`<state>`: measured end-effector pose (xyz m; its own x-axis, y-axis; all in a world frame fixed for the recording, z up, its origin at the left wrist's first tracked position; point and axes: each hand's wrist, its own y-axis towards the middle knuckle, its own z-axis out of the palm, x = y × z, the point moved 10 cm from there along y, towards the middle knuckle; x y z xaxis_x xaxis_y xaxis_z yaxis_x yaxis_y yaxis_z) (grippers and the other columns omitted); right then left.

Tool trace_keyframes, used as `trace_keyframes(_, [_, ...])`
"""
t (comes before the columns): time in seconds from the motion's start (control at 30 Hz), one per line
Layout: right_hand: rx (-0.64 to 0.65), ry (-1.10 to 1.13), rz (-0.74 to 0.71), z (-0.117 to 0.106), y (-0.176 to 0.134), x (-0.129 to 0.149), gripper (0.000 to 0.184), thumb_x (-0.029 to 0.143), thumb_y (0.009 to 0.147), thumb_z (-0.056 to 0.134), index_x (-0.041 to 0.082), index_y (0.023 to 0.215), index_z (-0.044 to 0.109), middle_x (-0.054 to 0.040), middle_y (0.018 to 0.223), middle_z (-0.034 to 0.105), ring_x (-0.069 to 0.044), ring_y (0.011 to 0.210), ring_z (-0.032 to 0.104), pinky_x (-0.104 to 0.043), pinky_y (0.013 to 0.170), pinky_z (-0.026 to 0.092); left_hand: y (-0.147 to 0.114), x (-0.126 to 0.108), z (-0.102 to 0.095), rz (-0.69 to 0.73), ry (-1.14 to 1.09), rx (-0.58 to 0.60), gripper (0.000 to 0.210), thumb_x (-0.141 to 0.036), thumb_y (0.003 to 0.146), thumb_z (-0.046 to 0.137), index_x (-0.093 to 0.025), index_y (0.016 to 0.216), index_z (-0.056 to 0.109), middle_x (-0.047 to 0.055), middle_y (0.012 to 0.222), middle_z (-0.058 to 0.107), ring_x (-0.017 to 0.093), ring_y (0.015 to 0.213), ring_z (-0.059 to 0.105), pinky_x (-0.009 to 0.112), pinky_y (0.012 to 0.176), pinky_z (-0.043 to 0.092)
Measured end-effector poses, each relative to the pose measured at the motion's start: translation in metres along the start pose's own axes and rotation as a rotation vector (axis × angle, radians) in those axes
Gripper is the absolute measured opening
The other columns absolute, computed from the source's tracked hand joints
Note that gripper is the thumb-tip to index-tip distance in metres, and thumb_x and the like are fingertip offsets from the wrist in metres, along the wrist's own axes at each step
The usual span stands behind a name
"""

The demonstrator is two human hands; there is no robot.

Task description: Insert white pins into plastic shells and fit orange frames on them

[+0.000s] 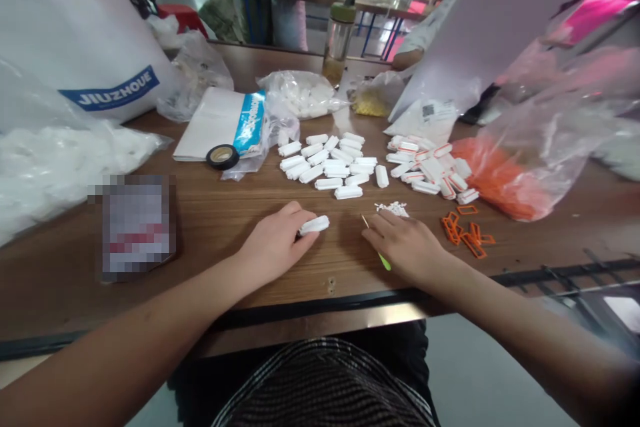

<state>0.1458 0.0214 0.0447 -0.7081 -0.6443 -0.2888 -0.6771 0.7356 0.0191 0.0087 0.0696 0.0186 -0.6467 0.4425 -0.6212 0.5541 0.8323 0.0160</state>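
My left hand [280, 240] is closed on a small white plastic casing [315, 224], gripped between thumb and fingers just above the table. My right hand [407, 243] rests by a heap of tiny white pieces [393, 209], its fingers round a thin tool with a green handle [385, 262] and a fine tip. Beyond both hands lies a group of white casings [333, 163]. To its right is a pile of white casings with orange edges [430, 167]. Several loose orange frames [467, 233] lie right of my right hand.
A clear bag of orange parts [525, 173] stands at right. Black tape [223, 157] lies by a white and blue packet [215, 123]. Bags of white parts [300, 95] and a bottle [337, 43] are behind. A blurred-out box [135, 227] sits left; the table edge [325, 313] is near me.
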Motion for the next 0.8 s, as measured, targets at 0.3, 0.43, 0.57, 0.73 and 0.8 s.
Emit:
trace_keyframes(0.3, [-0.103, 0.204, 0.208, 0.0, -0.053, -0.037, 0.027, 0.02, 0.095, 0.048, 0.018, 0.11, 0.07, -0.0082, 0.098, 0.072, -0.021, 0.089, 0.062, -0.031, 0.073, 0.048, 0.005, 0.006, -0.007, 0.023, -0.129, -0.052, 0.031, -0.042, 0.095, 0.049, -0.023, 0.115, 0.062, 0.005, 0.107, 0.065, 0.02, 0.09, 0.06, 0.036, 0.079, 0.046])
trace_keyframes(0.43, [-0.092, 0.222, 0.713, 0.018, -0.105, -0.14, 0.027, 0.037, 0.089, 0.054, 0.023, 0.098, 0.075, -0.0061, 0.092, 0.073, -0.02, 0.077, 0.064, -0.03, 0.065, 0.045, 0.006, 0.02, -0.005, -0.119, -0.315, -0.054, 0.033, -0.045, 0.092, 0.052, -0.022, 0.114, 0.061, 0.003, 0.092, 0.066, 0.016, 0.073, 0.059, 0.032, 0.067, 0.047])
trace_keyframes(0.57, [0.147, 0.193, 1.0, 0.055, -0.144, -0.204, 0.029, 0.043, 0.08, 0.058, 0.024, 0.09, 0.078, -0.0065, 0.09, 0.074, -0.025, 0.078, 0.065, -0.031, 0.058, 0.039, 0.01, 0.027, -0.004, -0.174, -0.544, -0.056, 0.032, -0.043, 0.089, 0.057, -0.02, 0.111, 0.061, 0.004, 0.094, 0.066, 0.015, 0.075, 0.06, 0.03, 0.068, 0.051])
trace_keyframes(0.73, [0.215, 0.185, 1.075, 0.064, -0.151, -0.214, 0.034, 0.048, 0.079, 0.056, 0.022, 0.08, 0.077, -0.0095, 0.078, 0.072, -0.027, 0.073, 0.063, -0.032, 0.056, 0.035, 0.011, 0.03, -0.005, -0.17, -0.64, -0.06, 0.032, -0.042, 0.089, 0.058, -0.02, 0.112, 0.06, 0.009, 0.114, 0.067, 0.019, 0.092, 0.061, 0.034, 0.078, 0.052])
trace_keyframes(0.8, [0.234, 0.18, 1.086, 0.064, -0.152, -0.214, 0.035, 0.048, 0.078, 0.055, 0.021, 0.08, 0.077, -0.0109, 0.077, 0.072, -0.028, 0.074, 0.063, -0.033, 0.056, 0.035, 0.011, 0.031, -0.005, -0.159, -0.647, -0.068, 0.033, -0.041, 0.09, 0.056, -0.02, 0.115, 0.059, 0.01, 0.117, 0.067, 0.019, 0.094, 0.061, 0.035, 0.08, 0.052])
